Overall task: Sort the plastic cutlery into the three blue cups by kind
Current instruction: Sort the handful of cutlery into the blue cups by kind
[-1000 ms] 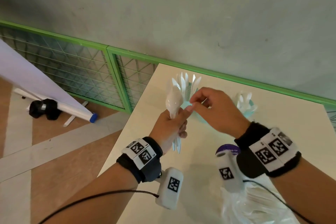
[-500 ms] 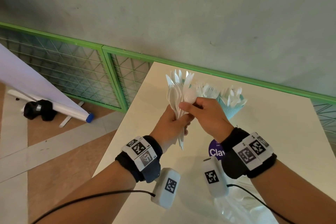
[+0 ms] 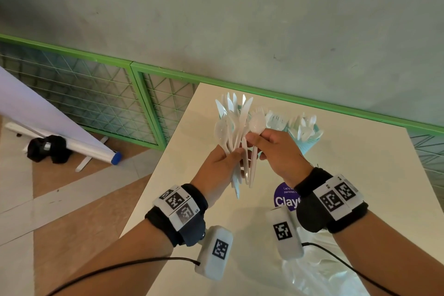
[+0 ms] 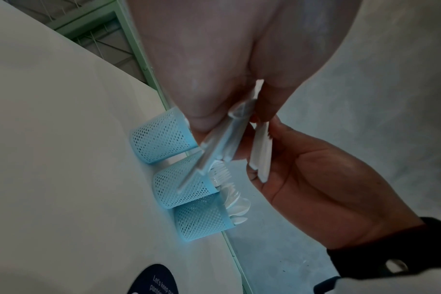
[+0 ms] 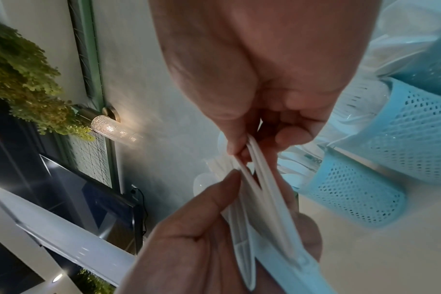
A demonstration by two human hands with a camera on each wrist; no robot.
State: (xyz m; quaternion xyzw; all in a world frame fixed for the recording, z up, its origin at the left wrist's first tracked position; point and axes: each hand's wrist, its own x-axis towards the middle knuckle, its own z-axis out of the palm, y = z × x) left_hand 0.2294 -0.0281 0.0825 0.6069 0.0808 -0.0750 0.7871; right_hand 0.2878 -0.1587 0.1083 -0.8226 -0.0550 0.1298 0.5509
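My left hand [image 3: 230, 154] grips a fan of white plastic cutlery [image 3: 231, 125] by the handles, upright above the table. My right hand [image 3: 254, 139] pinches one white spoon [image 3: 257, 124] at its neck, just right of the bundle, with the handle hanging down. Three blue mesh cups stand in a row at the table's far edge: the left cup [image 4: 161, 139], the middle cup [image 4: 181, 187] with forks, and the right cup [image 4: 202, 220] with spoons. In the head view my hands hide most of the cups; only the right cup [image 3: 310, 145] shows.
A purple round label [image 3: 284, 199] and a clear plastic bag [image 3: 319, 271] lie on the white table [image 3: 360, 175] near me. A green mesh railing [image 3: 144, 94] runs behind the table. A rolled banner [image 3: 72, 139] lies on the floor to the left.
My right hand came back from the cups to the bundle, pinched a spoon, and has drawn it slightly right, apart from the rest. My left hand kept its grip.
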